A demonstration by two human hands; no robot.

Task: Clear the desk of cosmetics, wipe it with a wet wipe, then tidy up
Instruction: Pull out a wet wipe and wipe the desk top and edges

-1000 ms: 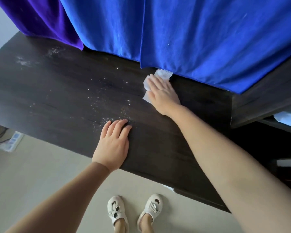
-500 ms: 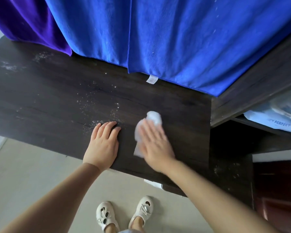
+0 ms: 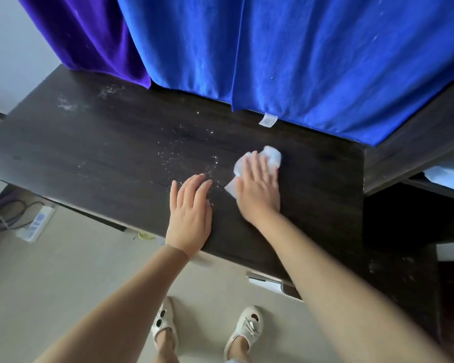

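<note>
A dark wood desk runs across the view with white powder specks scattered over its middle and far left. My right hand lies flat on a crumpled white wet wipe, pressing it onto the desk's right half. The wipe sticks out past my fingertips and by my thumb. My left hand rests flat on the desk near the front edge, fingers together, holding nothing. No cosmetics show on the desktop.
A blue cloth and a purple cloth hang behind the desk. A dark shelf unit stands at the right. On the floor lie a power strip with cables, and my feet in white shoes.
My right hand slid the wipe from the desk's back edge by the blue cloth toward me, then slightly out again. The left hand stayed put.
</note>
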